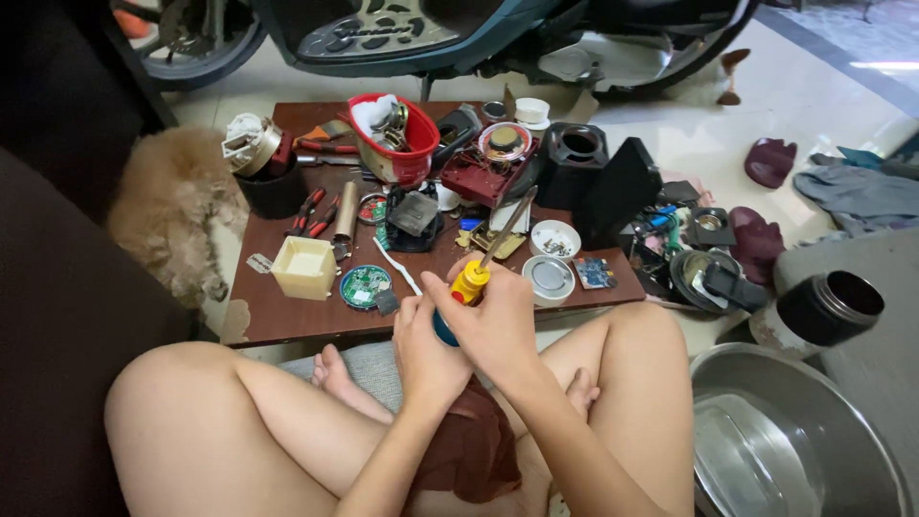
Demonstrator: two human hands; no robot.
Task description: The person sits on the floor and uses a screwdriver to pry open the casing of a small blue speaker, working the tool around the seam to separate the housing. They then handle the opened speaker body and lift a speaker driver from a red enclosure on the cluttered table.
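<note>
A screwdriver (pixel 476 273) with a yellow and blue handle points its long shaft up and away over the low brown table (pixel 287 311). My right hand (pixel 493 325) is closed around the handle. My left hand (pixel 426 349) is pressed against it from the left, fingers curled round the blue lower end of the handle. Both hands hover over my crossed legs, just in front of the table's near edge. A round green circuit board (pixel 364 285) and a white cable (pixel 397 268) lie on the table just beyond them.
The table holds a cream box (pixel 304 267), red-handled pliers (pixel 308 213), a red basket (pixel 397 144), small white bowls (pixel 554 239), black parts (pixel 574 158). A scooter (pixel 431 33) stands behind. A furry animal (pixel 172 206) lies left. Steel basin (pixel 795 440) and black cylinder (pixel 828 306) at right.
</note>
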